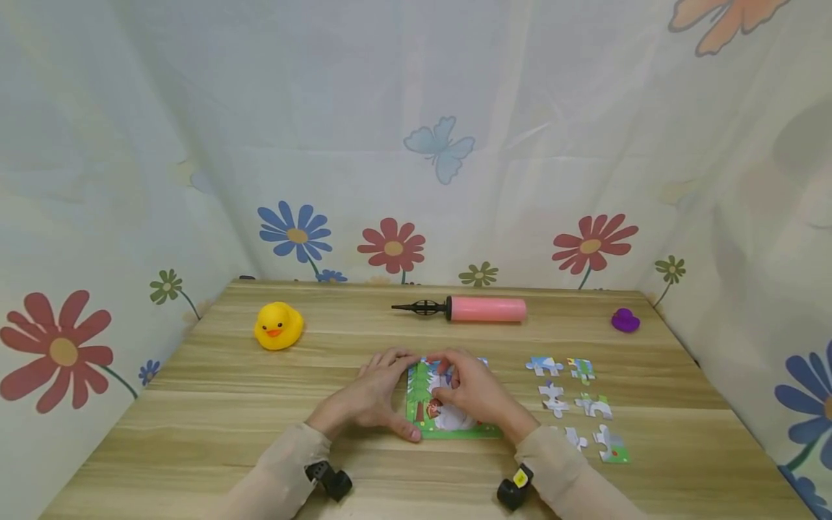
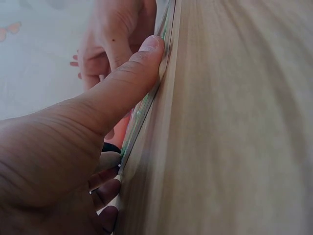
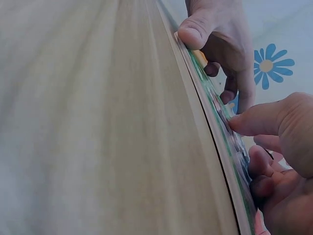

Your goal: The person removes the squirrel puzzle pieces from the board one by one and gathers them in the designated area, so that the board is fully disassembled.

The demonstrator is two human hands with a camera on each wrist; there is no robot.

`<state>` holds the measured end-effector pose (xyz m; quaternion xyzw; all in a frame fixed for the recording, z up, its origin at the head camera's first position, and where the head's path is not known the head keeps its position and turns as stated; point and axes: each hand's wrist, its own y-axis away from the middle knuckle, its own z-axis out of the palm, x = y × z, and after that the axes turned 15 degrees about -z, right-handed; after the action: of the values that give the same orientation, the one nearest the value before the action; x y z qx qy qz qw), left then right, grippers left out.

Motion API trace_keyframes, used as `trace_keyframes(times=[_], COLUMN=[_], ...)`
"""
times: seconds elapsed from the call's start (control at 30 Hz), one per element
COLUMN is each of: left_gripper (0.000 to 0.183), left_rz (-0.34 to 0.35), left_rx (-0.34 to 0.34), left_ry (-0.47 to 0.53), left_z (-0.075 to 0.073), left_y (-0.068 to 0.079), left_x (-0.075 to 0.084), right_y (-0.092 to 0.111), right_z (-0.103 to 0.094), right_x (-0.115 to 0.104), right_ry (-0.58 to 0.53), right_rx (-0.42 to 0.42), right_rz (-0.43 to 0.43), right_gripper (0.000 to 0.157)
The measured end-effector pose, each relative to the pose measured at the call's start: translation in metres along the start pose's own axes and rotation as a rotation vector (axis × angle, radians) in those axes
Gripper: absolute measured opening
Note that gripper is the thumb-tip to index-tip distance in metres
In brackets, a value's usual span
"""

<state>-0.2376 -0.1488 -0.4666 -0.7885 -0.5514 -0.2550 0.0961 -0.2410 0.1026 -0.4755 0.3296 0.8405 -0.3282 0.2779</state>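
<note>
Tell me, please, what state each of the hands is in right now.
Left hand: open, spread along the left edge of the puzzle.
Right hand: over the puzzle; whether it is closed or pinching a piece cannot be told.

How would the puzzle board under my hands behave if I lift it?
The puzzle board probably feels light, since its edge looks thin. It is likely fairly stiff, as that edge runs straight. Tilting might spill any unsecured pieces, because loose puzzle pieces lie to its right.

Wood-grain tbl (image 1: 214,390) w/ wht floral curtain (image 1: 325,94) behind & beside.
</note>
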Motion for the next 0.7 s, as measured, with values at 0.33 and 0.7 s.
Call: trace_keyframes(times=[0.33, 0.7], left_gripper=[0.136, 0.136], left_rz=[-0.007, -0.015], left_rx=[-0.008, -0.007], left_ry=[-0.004, -0.006], left_z=[-0.0004, -0.0002], left_y=[-0.0001, 0.0000], left_x=[0.0009, 0.0019], right_y=[-0.0051, -0.0086], right_z=[-0.0008, -0.0015], right_x=[-0.0071, -0.0096], right_ry=[0.106, 0.065], right_rx=[-0.024, -0.029], right_rz=[0.083, 0.133], right_gripper=[0.057, 0.053])
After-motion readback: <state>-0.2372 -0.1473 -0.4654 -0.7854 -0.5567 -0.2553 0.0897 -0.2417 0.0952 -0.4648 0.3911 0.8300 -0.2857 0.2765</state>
